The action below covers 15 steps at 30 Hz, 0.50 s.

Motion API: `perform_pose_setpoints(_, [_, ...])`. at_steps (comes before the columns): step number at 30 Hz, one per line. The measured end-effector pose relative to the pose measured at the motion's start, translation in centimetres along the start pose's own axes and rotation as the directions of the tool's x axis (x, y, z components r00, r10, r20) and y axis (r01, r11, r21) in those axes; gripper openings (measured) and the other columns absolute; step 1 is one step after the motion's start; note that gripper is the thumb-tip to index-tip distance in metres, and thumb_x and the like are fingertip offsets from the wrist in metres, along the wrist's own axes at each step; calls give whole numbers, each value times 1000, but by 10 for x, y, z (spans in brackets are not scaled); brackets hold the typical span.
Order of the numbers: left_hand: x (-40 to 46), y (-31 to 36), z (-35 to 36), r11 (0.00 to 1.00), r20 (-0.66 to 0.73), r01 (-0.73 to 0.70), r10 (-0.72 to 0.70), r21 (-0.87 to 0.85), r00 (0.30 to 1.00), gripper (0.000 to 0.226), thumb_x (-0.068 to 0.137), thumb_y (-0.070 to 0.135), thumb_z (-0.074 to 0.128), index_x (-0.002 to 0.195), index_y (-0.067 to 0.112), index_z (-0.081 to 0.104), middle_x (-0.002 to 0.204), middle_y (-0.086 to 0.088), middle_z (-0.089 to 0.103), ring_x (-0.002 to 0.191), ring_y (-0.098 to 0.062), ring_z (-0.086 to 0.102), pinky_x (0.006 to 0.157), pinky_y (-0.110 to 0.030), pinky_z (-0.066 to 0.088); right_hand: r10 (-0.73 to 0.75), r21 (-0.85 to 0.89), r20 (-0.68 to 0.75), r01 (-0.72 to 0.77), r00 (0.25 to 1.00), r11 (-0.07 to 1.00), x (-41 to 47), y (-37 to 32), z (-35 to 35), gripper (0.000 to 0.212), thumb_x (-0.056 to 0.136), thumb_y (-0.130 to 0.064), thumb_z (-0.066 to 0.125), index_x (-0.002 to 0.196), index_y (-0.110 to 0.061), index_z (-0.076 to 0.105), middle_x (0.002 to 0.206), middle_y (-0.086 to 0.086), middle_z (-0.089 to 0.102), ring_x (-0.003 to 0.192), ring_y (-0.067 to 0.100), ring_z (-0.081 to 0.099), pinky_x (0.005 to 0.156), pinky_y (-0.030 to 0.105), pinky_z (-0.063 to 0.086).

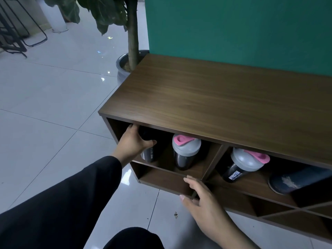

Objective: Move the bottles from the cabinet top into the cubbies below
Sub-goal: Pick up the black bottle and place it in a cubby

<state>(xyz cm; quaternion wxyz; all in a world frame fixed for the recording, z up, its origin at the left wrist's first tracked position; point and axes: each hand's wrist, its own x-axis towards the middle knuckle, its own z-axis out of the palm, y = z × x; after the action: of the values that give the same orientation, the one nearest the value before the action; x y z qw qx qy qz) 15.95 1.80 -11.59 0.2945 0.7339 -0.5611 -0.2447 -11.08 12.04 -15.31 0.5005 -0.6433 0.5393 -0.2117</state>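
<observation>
Left hand [133,141], in a black sleeve [59,198], reaches into the upper left cubby [161,157] of the wooden cabinet [215,105] and wraps its fingers around a dark bottle [149,153] standing upright there. Right hand [201,200] hangs in front of the cabinet's lower edge with its fingers loosely spread, holding nothing. In the same cubby, just right of the gripped bottle, stands a grey-lidded shaker with a pink cap [186,151]. The next cubby to the right holds a second grey-and-pink shaker [242,164], tilted, and a dark blue bottle [298,180] lying on its side. A teal wall [233,29] rises behind the cabinet; to its left a potted plant [132,42] stands on a glossy white tile floor [53,105].
</observation>
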Motion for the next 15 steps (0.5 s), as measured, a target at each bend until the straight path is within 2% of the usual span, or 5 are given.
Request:
perform_pose_setpoints(2, [7, -3, 2, 1000, 18, -1, 1, 25, 1000, 77, 71, 37, 84, 139, 22, 50, 130, -2, 53, 102, -15, 54, 89, -28, 47, 0, 7, -12, 0, 1000, 1000, 2, 1, -2, 43, 95, -28, 65, 132, -45, 51, 139, -43, 34, 140, -4, 39, 116, 34, 39])
perform_pose_setpoints(8, [15, -14, 8, 999, 21, 25, -25, -26, 999, 73, 71, 31, 85, 136, 22, 53, 130, -4, 55, 109, -18, 58, 93, -31, 50, -2, 34, -36, 3, 999, 999, 7, -1, -4, 42, 95, -30, 64, 135, -37, 55, 138, -42, 36, 138, -5, 40, 114, 34, 41])
perform_pose_setpoints(12, [13, -20, 9, 995, 15, 30, -29, -96, 999, 72, 69, 29, 85, 132, 23, 51, 126, -6, 58, 110, -20, 61, 95, -35, 52, 1, 54, -21, 1, 1000, 999, 7, -1, -1, 39, 95, -30, 64, 126, -50, 52, 140, -41, 37, 139, -5, 39, 113, 35, 43])
perform_pose_setpoints(15, [12, -25, 10, 990, 33, 24, -19, -140, 999, 79, 64, 39, 85, 133, 31, 47, 127, -5, 55, 114, -20, 59, 101, -40, 52, 18, 63, 0, -18, 1000, 998, 8, -4, 3, 39, 95, -29, 63, 119, -58, 48, 141, -37, 40, 138, -7, 40, 112, 34, 44])
